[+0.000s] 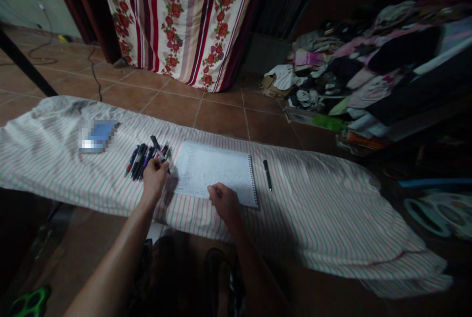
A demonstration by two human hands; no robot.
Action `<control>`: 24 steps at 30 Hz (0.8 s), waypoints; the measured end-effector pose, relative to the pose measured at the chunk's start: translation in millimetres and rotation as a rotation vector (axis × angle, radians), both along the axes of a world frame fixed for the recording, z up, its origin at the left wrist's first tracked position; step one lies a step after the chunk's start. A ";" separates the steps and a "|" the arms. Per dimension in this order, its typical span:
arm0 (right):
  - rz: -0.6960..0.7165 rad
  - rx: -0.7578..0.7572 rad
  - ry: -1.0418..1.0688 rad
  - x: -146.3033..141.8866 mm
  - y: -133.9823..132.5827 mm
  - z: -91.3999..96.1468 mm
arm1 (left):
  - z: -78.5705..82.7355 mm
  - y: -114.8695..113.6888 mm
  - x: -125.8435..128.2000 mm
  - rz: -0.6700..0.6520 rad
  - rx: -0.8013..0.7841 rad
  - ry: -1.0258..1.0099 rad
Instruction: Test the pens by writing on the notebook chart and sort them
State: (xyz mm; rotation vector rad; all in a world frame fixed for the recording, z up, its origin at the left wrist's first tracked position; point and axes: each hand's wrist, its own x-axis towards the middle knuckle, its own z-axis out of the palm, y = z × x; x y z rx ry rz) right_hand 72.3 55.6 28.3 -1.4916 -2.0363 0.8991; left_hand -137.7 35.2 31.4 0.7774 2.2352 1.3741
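Observation:
My left hand (pixel 156 175) pinches a dark marker-like pen (pixel 156 145), which points up and away at a slant. Right beside that hand lies a bunch of pens (pixel 139 157), black, purple and other colours, partly hidden by my fingers. A spiral notebook (pixel 210 164) is spread flat in front of me, its page covered with faint marks and its coil on the right side. Over the notebook's near edge rests my right hand (pixel 224 200), fingers curled; what they hold, if anything, is hidden. One black pen (pixel 268 177) lies alone to the right of the coil.
A striped cloth (pixel 324 209) covers the long narrow table. At its left is a blurred-out blue item (pixel 99 135). Beyond the table hang a floral curtain (pixel 184 22) and, to the right, a heap of clothes (pixel 354 61). A cable (pixel 95 71) trails over the tiled floor.

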 end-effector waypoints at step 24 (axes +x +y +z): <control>-0.116 -0.253 0.417 6.5 9.3 -9.6 | 12.3 -2.9 80.9 -0.096 0.299 -1.129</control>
